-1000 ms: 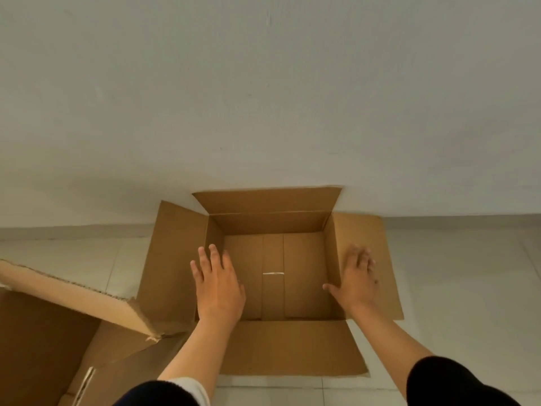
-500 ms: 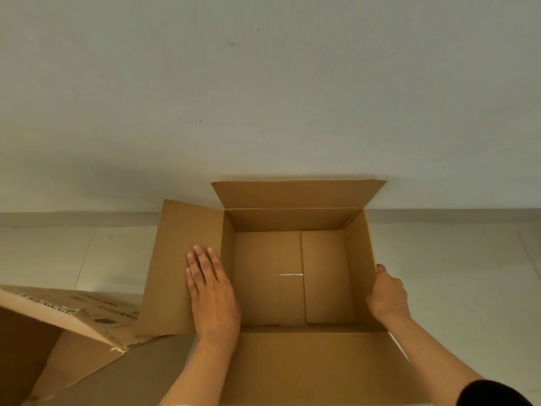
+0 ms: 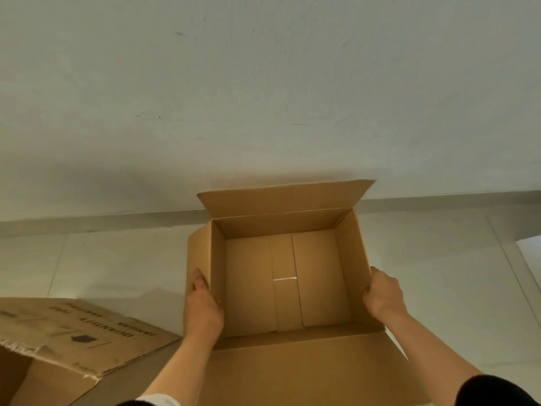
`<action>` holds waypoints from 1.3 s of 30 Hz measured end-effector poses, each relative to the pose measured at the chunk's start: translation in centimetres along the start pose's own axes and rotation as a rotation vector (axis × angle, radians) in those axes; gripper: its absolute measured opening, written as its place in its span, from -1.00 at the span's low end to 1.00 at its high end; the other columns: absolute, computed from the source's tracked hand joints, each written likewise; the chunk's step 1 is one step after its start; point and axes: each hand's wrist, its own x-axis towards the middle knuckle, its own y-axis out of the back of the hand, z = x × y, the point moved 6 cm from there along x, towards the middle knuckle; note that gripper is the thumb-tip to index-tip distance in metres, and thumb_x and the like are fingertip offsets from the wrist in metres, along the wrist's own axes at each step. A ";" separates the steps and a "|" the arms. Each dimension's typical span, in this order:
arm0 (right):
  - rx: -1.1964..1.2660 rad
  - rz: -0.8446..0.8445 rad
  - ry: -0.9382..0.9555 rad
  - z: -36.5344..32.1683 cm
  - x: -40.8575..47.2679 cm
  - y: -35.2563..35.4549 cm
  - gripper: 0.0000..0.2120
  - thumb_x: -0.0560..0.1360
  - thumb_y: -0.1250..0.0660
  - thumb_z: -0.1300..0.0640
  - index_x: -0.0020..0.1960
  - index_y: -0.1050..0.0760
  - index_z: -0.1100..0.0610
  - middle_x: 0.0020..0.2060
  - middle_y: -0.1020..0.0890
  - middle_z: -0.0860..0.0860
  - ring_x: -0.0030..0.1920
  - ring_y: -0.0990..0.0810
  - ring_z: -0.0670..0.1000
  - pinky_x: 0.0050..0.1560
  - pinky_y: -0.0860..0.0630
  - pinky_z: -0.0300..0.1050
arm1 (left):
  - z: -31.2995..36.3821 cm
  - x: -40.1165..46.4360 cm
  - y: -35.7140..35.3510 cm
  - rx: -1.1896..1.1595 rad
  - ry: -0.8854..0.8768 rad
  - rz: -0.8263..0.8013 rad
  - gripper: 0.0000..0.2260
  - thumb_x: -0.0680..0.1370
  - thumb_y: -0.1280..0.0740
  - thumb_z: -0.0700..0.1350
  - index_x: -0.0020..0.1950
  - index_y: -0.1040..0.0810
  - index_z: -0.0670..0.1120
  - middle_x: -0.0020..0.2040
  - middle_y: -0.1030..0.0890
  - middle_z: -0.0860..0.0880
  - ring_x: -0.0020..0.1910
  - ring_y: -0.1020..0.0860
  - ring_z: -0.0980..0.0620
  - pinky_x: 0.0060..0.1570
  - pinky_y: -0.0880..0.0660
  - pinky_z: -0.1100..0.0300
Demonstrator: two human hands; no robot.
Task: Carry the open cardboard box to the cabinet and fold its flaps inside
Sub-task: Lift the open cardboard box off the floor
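Observation:
The open cardboard box [image 3: 316,276] is brown and empty, seen from above near a white wall. Its far flap stands up against the wall and its near flap [image 3: 298,373] lies out toward me. The left and right flaps are folded down along the outside walls. My left hand [image 3: 203,306] grips the left wall with the folded flap under its fingers. My right hand [image 3: 383,294] grips the right wall the same way. No cabinet is in view.
A second, torn cardboard box [image 3: 67,338] with black print lies at the lower left, close to my left arm. The floor [image 3: 439,273] is pale tile, and the white wall [image 3: 263,98] rises right behind the box.
Both hands pressed the side flaps down outside the box and closed on its walls, the right first, then the left. The box now appears closer and larger in view.

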 end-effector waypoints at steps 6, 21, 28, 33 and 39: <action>0.039 0.023 -0.149 4.5 -3.4 4.0 -0.79 0.51 -0.19 0.35 0.12 -0.47 0.23 -0.05 -0.62 0.22 -0.20 -0.49 0.14 -0.14 -0.49 -0.05 | 4.1 -3.4 -0.2 0.017 -0.107 -0.056 -0.33 0.56 -0.18 -0.30 0.56 0.07 0.01 0.29 -0.52 -0.21 0.11 -0.58 -0.23 0.11 -0.56 -0.07; 0.116 0.174 -0.127 3.2 -20.2 21.9 -0.71 0.50 -0.21 0.31 0.22 -0.43 0.26 0.04 -0.60 0.27 -0.01 -0.58 0.28 0.00 -0.54 0.07 | 10.4 -19.7 15.4 0.023 -0.256 0.003 -0.35 0.58 -0.18 -0.27 0.56 0.09 0.03 0.29 -0.53 -0.22 0.09 -0.59 -0.24 0.13 -0.55 -0.13; 0.124 0.241 -0.043 0.1 -27.8 27.2 -0.70 0.53 -0.24 0.27 0.25 -0.41 0.27 0.11 -0.58 0.29 0.08 -0.55 0.30 0.09 -0.51 0.13 | 9.0 -26.5 23.1 -0.005 -0.289 0.083 -0.35 0.59 -0.18 -0.25 0.56 0.11 0.03 0.32 -0.50 -0.23 0.11 -0.58 -0.26 0.09 -0.56 -0.10; 0.090 0.263 0.038 -2.8 -34.0 29.1 -0.62 0.54 -0.24 0.25 0.34 -0.34 0.26 0.22 -0.53 0.28 0.18 -0.52 0.32 0.16 -0.48 0.15 | 4.2 -31.9 27.7 -0.060 -0.259 0.149 -0.34 0.59 -0.20 -0.21 0.55 0.12 0.05 0.28 -0.54 -0.20 0.07 -0.60 -0.23 0.06 -0.59 -0.13; 0.066 0.230 0.152 -10.4 -39.8 28.5 -0.65 0.54 -0.23 0.24 0.30 -0.37 0.27 0.24 -0.52 0.28 0.23 -0.47 0.30 0.22 -0.45 0.13 | -3.0 -35.2 35.4 -0.096 -0.210 0.243 -0.35 0.60 -0.20 -0.18 0.56 0.11 0.01 0.40 -0.43 -0.19 0.15 -0.57 -0.21 0.06 -0.57 -0.05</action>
